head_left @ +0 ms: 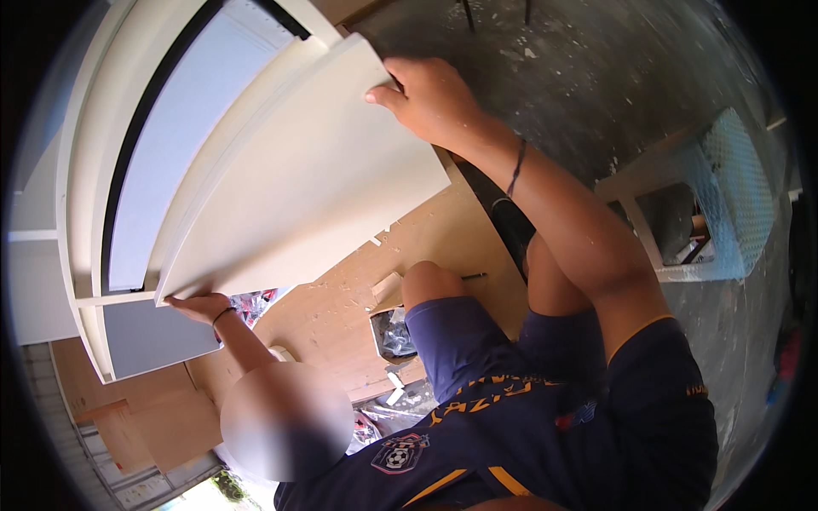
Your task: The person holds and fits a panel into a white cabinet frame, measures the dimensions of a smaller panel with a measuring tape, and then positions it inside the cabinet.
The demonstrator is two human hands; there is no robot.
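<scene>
A large white panel is held at a tilt between my two hands, its long edge lying along a white cabinet frame. My right hand grips the panel's upper right corner, with the thumb on its face and the other fingers around the edge. At the panel's lower left corner, my left hand is closed around the edge from below, and part of its fingers is hidden. Inside the frame, a pale blue-white surface shows behind a black strip.
Under my legs lies a brown wooden board with scraps on it. A small box holding clear plastic is beside my knee. To the right stands a white stool-like piece with bubble wrap. Brown boards lean at the lower left.
</scene>
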